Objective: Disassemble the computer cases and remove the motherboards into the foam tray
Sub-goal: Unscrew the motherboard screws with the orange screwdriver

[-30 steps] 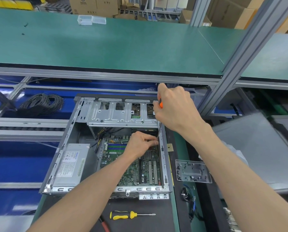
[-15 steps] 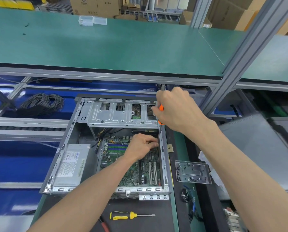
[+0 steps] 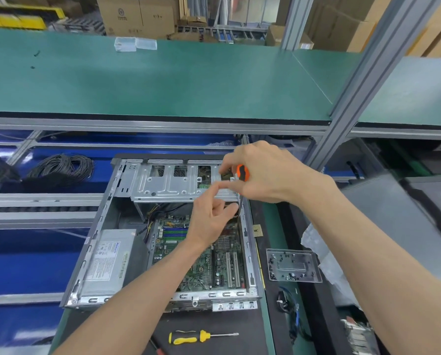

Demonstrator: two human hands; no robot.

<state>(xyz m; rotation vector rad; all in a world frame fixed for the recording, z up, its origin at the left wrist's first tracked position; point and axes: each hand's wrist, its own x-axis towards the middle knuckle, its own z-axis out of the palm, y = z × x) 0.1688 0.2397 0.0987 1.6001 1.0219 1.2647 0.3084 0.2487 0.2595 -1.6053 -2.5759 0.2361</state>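
Observation:
An open grey computer case (image 3: 91, 254) lies flat on the bench, with a green motherboard (image 3: 204, 267) inside and a silver power supply (image 3: 108, 262) at its left. My right hand (image 3: 268, 172) grips an orange-and-black screwdriver (image 3: 242, 172), its shaft pointing down along the case's right wall. My left hand (image 3: 211, 216) is raised above the board, forefinger stretched toward the screwdriver and the other fingers curled near its shaft. Whether it pinches a screw is too small to tell. A metal drive cage (image 3: 173, 183) spans the case's far end.
A yellow-handled screwdriver (image 3: 188, 336) lies on the black mat in front of the case. A clear plastic tray with small screws (image 3: 292, 265) sits to the right, cables (image 3: 291, 311) below it. A black cable coil (image 3: 60, 167) lies at far left. A green shelf (image 3: 163, 78) overhangs behind.
My left hand has lifted off the motherboard up toward the screwdriver. My right hand has shifted slightly, showing more of the orange handle.

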